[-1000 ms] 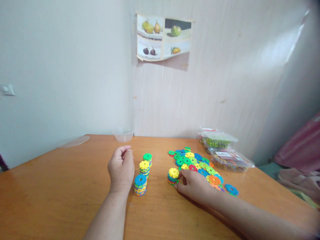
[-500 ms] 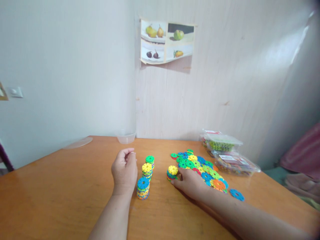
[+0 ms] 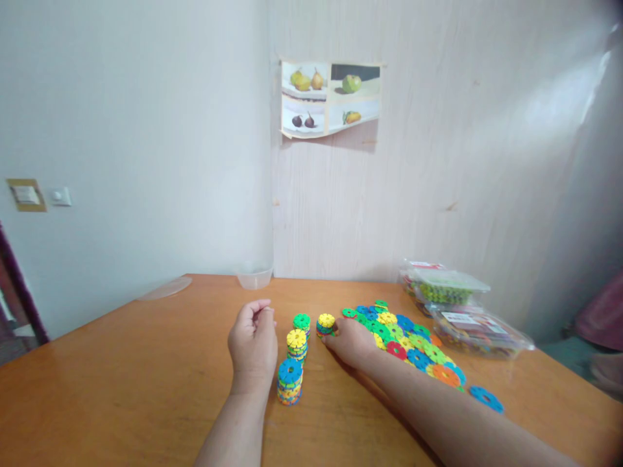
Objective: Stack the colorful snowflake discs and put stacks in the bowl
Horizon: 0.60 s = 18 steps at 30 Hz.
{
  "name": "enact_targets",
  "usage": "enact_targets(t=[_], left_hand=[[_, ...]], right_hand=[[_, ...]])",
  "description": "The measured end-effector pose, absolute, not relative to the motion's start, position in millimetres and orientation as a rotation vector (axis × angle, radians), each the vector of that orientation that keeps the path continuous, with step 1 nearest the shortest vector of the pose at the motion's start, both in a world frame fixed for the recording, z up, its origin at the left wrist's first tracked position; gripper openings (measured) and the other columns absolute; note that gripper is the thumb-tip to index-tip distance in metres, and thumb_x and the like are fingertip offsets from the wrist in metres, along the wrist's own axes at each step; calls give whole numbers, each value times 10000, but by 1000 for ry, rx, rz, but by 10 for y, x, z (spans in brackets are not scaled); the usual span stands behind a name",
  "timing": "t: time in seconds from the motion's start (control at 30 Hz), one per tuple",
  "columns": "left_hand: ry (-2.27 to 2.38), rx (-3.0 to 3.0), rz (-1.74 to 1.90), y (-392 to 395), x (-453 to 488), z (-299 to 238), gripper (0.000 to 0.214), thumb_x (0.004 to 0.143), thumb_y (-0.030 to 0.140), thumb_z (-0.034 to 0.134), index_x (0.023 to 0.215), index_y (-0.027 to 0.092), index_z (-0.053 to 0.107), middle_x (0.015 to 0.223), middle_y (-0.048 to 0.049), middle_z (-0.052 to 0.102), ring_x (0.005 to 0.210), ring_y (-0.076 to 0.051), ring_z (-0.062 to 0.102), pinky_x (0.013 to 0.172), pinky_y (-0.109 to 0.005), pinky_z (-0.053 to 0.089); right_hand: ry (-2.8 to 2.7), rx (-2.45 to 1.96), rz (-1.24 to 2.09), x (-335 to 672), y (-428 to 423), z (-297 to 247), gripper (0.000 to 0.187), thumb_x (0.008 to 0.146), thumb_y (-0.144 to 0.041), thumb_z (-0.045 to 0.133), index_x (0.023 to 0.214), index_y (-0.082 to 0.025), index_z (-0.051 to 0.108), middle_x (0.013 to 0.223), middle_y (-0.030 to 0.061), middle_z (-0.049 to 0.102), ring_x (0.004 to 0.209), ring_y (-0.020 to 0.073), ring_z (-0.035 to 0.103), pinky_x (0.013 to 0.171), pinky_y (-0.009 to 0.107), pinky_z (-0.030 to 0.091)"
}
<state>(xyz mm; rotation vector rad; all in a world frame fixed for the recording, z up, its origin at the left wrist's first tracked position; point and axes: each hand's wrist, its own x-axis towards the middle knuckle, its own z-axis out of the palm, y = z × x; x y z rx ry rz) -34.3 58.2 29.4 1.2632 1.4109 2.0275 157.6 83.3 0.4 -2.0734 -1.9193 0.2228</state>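
Observation:
My right hand grips a short stack of snowflake discs between thumb and fingers. Its top disc is yellow, with blue and green ones beneath. Three other stacks stand in a line to its left: a green-topped stack at the back, a yellow-topped stack in the middle, and a blue-topped stack nearest me. Left of these, my left hand rests loosely closed, thumb against curled fingers, with nothing showing in it. A loose pile of colourful discs spreads beyond my right hand, partly hidden by it.
Clear plastic boxes with colourful contents, one a lidded box, sit at the table's back right. A clear bowl and a flat clear lid lie along the back left. One blue disc lies apart at the right.
My right hand has shifted the yellow-topped stack left and farther back, nearer the green-topped one. My left hand keeps its place beside the row. The camera view has tilted and turned slightly.

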Motion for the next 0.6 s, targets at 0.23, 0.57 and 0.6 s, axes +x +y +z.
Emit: enact_targets(t=[0.23, 0.57, 0.6], left_hand=[[1372, 1248, 2028, 571, -322, 286, 240, 766, 316, 575, 935, 183, 682, 744, 0, 692, 599, -141, 636, 560, -228, 482], [1387, 1280, 2010, 604, -345, 257, 235, 776, 323, 576, 938, 185, 677, 739, -3, 690, 591, -143, 633, 560, -233, 482], [1391, 1280, 2009, 597, -342, 262, 241, 775, 327, 575, 939, 183, 678, 742, -6, 693, 590, -144, 633, 561, -236, 484]], right_hand=[[-1903, -2037, 245, 1442, 1025, -11, 362, 815, -498, 560, 943, -212, 742, 1006, 130, 756, 940, 291, 704, 682, 300, 469], [-1882, -1988, 298, 1342, 1168, -41, 363, 780, -509, 603, 931, -215, 754, 973, 127, 764, 928, 300, 711, 684, 301, 478], [-1881, -1977, 303, 1344, 1166, -42, 346, 776, -494, 616, 929, -216, 754, 965, 122, 765, 925, 295, 711, 690, 298, 478]])
